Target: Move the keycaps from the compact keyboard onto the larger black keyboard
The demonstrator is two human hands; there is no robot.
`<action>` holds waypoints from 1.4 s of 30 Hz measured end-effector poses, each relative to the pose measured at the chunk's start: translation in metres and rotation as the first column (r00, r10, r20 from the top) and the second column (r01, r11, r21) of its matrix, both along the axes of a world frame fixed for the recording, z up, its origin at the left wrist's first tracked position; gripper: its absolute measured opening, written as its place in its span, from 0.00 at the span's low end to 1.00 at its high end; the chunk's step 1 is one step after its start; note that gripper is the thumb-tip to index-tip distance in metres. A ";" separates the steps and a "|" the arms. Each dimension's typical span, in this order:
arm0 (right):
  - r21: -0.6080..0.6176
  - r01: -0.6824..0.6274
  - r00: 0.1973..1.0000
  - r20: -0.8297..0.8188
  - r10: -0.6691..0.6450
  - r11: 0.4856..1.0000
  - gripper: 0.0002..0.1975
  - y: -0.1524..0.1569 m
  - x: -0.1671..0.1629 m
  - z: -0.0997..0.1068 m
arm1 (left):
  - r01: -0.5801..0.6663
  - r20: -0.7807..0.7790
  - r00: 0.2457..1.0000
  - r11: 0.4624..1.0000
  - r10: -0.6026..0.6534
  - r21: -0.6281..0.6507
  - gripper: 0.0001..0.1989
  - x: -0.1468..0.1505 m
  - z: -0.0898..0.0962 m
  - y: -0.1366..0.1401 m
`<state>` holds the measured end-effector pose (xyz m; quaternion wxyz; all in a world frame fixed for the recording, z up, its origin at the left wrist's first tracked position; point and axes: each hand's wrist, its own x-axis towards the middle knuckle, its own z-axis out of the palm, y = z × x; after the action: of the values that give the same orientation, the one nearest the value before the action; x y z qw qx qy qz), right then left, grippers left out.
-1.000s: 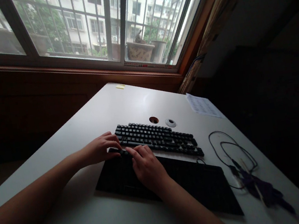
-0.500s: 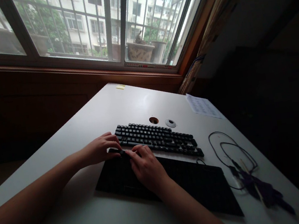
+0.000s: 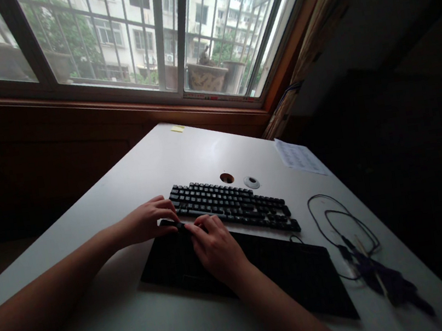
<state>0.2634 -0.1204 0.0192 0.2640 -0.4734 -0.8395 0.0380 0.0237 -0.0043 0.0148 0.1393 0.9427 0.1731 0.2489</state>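
Note:
My left hand (image 3: 152, 220) is closed in a pinch on a small, dark, narrow piece (image 3: 168, 222) at the far left corner of a flat black keyboard body (image 3: 295, 276). Close beside it, the thumb and forefinger of my right hand (image 3: 218, 246) are pressed together at the piece's right end. Whatever lies between those right fingertips is too small and dark to make out. Behind the body, black keycaps (image 3: 230, 203) stand in keyboard-like rows, with white table showing in gaps at the right. Details on the dark body's surface cannot be seen.
On the white table (image 3: 131, 179), a black cable (image 3: 311, 213) loops at right beside a dark purple cloth-like thing (image 3: 392, 284) with a thin stick. A round hole (image 3: 227, 178), a grey ring cover (image 3: 252, 182) and printed paper (image 3: 300, 157) are farther back, before the window.
Hardly anything differs. Both hands keep their places at the keyboard body's far left corner, and the view has shifted very slightly.

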 end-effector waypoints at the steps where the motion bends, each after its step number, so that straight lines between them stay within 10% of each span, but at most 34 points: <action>1: -0.001 0.001 1.000 -0.004 -0.001 1.000 0.22 0.000 0.000 0.000 | 0.001 -0.001 1.000 1.000 -0.001 0.003 0.07 0.000 0.000 0.000; 42: -0.019 0.005 0.993 0.117 -0.002 1.000 0.23 -0.002 -0.001 0.000 | 0.034 -0.057 0.998 0.995 -0.039 -0.093 0.06 -0.029 0.024 0.010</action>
<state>0.2627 -0.1220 0.0196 0.2098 -0.4788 -0.8523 0.0179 -0.0052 0.0056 0.0388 0.1820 0.9452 0.1711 0.2103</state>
